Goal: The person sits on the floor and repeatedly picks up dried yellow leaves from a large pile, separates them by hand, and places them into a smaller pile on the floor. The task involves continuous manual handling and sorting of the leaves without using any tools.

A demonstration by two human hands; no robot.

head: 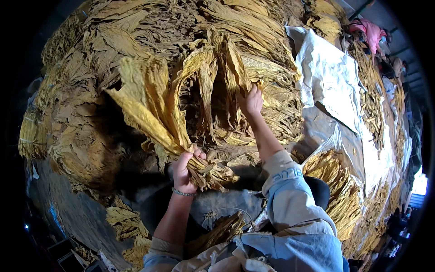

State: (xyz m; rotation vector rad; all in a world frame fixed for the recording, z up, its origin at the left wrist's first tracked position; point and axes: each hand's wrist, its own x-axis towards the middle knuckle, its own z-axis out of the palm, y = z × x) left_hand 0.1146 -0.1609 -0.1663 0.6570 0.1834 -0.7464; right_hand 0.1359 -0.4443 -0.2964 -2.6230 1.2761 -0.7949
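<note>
My left hand (187,166) grips a bunch of dried yellow-brown leaves (153,112), apparently tobacco, by their stem ends. The blades fan up and to the left, and the stems stick out below my fist. Farther up and right, my right hand (250,100) has its fingers closed on the end of another dried leaf (234,68), which arches above the heap. Both hands are over a large heap of dried leaves (163,30). Between them more leaves hang down over a dark hollow. My right fingertips are partly hidden by the hand.
White plastic sheeting (326,64) lies right of the heap, beside a pile of leaves (334,190). A tied leaf bundle (32,136) stands at far left. Loose leaves (127,221) lie on the dark ground sheet (81,217). A person in pink (370,34) is at upper right.
</note>
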